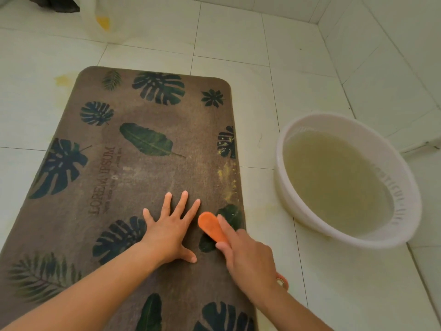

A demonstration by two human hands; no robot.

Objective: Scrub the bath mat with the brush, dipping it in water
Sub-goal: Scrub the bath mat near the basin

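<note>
Leaf-print mat (133, 177) on white tiled floor (250, 39), basin (403, 194) of cloudy water beside it, left hand (170, 231) pressing flat with fingers spread, right hand (248, 256) gripping orange brush (211, 225) on mat

The floor (238, 44) is made of large white tiles with thin grey joints. It has yellowish stains at the far left and at the near right. A brown bath mat (148, 177) with dark green leaf prints lies flat on it, left of centre, reaching from near to far. Near its right edge, not touching it, stands a round white basin (346, 125) of cloudy yellowish water. At the far left stands a white plastic container (90, 25).
</note>
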